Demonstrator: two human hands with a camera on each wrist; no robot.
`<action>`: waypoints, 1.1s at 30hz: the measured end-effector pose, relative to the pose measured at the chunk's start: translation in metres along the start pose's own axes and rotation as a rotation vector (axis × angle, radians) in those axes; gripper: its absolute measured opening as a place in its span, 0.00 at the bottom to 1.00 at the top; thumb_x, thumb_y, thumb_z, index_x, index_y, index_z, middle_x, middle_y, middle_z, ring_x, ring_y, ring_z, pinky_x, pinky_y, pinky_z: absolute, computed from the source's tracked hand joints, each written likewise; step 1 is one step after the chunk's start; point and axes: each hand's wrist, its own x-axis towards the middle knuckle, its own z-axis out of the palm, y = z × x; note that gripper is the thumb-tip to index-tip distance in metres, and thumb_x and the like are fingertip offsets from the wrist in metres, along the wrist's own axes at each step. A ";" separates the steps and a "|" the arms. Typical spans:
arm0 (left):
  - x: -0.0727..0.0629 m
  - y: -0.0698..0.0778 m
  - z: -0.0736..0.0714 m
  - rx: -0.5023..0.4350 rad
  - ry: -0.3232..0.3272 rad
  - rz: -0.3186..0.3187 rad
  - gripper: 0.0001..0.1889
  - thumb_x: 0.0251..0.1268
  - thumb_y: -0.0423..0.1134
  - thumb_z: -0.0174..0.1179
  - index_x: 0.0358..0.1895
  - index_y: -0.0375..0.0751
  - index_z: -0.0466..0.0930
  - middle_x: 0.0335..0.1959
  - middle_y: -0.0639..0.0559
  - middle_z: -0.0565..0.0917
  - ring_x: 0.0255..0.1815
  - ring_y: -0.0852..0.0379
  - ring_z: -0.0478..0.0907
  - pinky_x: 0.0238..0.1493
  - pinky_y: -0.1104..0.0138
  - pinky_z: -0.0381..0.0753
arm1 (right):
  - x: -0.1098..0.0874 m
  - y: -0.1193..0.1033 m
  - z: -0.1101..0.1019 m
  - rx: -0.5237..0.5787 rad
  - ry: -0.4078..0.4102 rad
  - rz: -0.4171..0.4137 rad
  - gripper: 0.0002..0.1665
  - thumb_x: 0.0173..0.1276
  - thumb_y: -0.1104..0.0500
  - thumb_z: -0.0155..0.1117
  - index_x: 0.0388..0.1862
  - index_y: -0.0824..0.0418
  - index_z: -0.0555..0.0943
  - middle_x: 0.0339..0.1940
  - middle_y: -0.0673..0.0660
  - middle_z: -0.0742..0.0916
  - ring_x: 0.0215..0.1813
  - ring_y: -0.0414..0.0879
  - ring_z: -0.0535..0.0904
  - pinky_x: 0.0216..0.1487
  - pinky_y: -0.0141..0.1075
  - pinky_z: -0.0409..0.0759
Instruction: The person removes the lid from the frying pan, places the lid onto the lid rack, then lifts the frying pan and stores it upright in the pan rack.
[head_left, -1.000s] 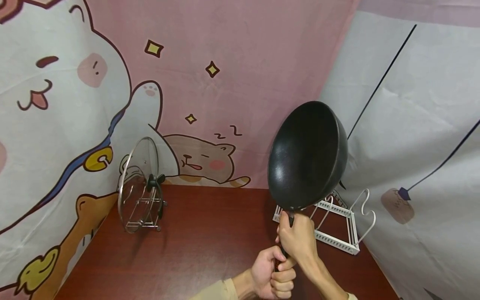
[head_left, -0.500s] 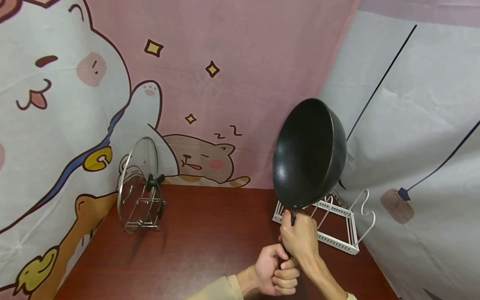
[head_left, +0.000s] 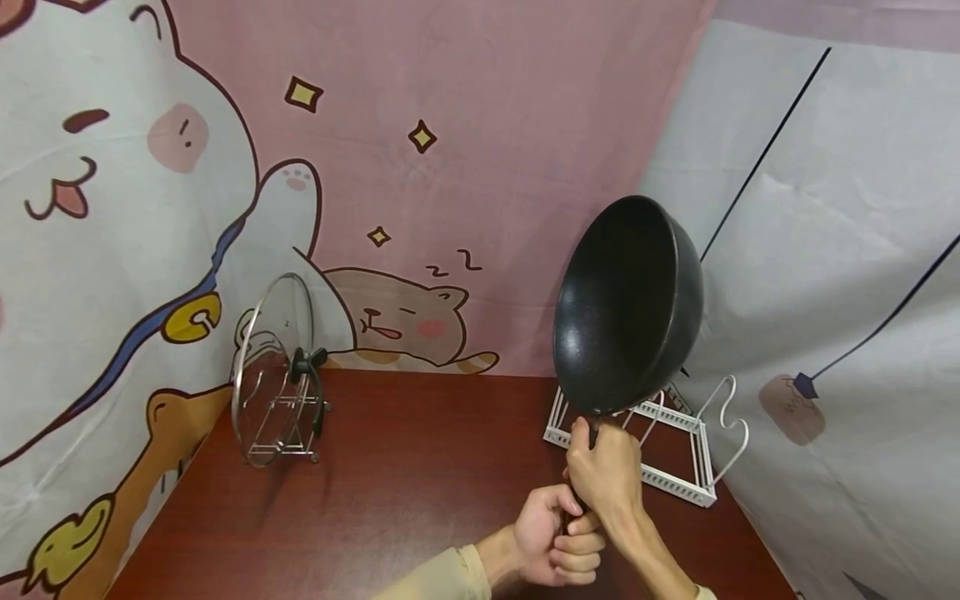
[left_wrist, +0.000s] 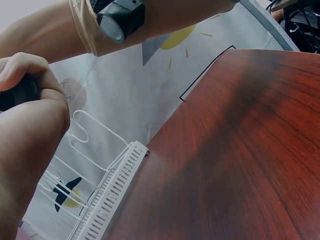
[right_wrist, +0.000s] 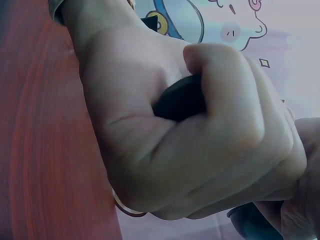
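Observation:
A deep black wok (head_left: pixel 626 308) is held up over the right side of the table, its bowl tilted toward me. Both hands grip its dark handle (head_left: pixel 565 523). My right hand (head_left: pixel 609 467) wraps the part closest to the bowl. Lower down, my left hand (head_left: pixel 551 540) curls its fingers round the end of the handle. In the right wrist view the left hand (right_wrist: pixel 200 135) fills the picture, with a dark handle end (right_wrist: pixel 180 102) showing between thumb and fingers. Part of the white wire rack (head_left: pixel 678 487) is hidden behind the wok and right hand.
On the left of the reddish wooden table (head_left: pixel 420 483), a glass lid with a black knob (head_left: pixel 303 364) stands upright in a metal wire stand (head_left: pixel 281 451). A cartoon-printed curtain (head_left: pixel 525 125) hangs behind the table and along its sides.
The wok and both hands have shifted a little to the right, and the wok has turned slightly. Both hands keep their hold on the handle.

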 end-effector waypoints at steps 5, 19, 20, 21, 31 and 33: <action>0.002 0.001 0.001 0.017 0.013 -0.006 0.11 0.63 0.48 0.38 0.22 0.58 0.60 0.12 0.67 0.60 0.11 0.67 0.53 0.19 0.69 0.50 | 0.001 0.003 0.000 -0.013 0.018 -0.017 0.24 0.82 0.60 0.60 0.20 0.54 0.82 0.05 0.42 0.81 0.16 0.43 0.83 0.30 0.46 0.84; 0.009 0.002 0.000 -0.003 0.025 -0.034 0.12 0.60 0.48 0.38 0.19 0.57 0.59 0.11 0.67 0.59 0.09 0.67 0.51 0.18 0.68 0.48 | 0.003 0.009 -0.001 -0.040 0.074 -0.038 0.21 0.81 0.62 0.61 0.22 0.55 0.81 0.06 0.43 0.81 0.18 0.49 0.84 0.28 0.51 0.82; 0.009 0.002 -0.001 -0.005 0.020 -0.037 0.12 0.60 0.49 0.39 0.19 0.57 0.59 0.10 0.67 0.59 0.09 0.66 0.50 0.18 0.68 0.48 | 0.003 0.009 -0.001 -0.041 0.078 -0.042 0.21 0.80 0.62 0.61 0.22 0.56 0.81 0.06 0.44 0.81 0.18 0.50 0.84 0.28 0.51 0.82; 0.009 0.002 -0.001 -0.006 0.014 -0.040 0.12 0.60 0.49 0.42 0.19 0.57 0.60 0.10 0.67 0.59 0.09 0.66 0.50 0.17 0.68 0.47 | 0.003 0.010 -0.001 -0.043 0.082 -0.043 0.21 0.80 0.62 0.61 0.22 0.56 0.81 0.06 0.44 0.81 0.18 0.51 0.84 0.28 0.52 0.82; 0.012 0.003 -0.006 -0.026 -0.030 -0.062 0.19 0.52 0.60 0.59 0.19 0.58 0.60 0.10 0.67 0.57 0.09 0.66 0.47 0.18 0.67 0.44 | 0.004 0.011 -0.005 -0.053 0.069 -0.001 0.23 0.82 0.60 0.61 0.21 0.54 0.82 0.07 0.44 0.82 0.22 0.56 0.88 0.32 0.56 0.84; 0.012 0.004 -0.005 -0.039 -0.029 -0.067 0.19 0.52 0.60 0.59 0.19 0.58 0.61 0.10 0.67 0.57 0.09 0.65 0.46 0.18 0.66 0.42 | 0.004 0.011 -0.005 -0.051 0.064 0.003 0.23 0.82 0.60 0.60 0.21 0.54 0.82 0.07 0.43 0.82 0.22 0.54 0.87 0.32 0.55 0.84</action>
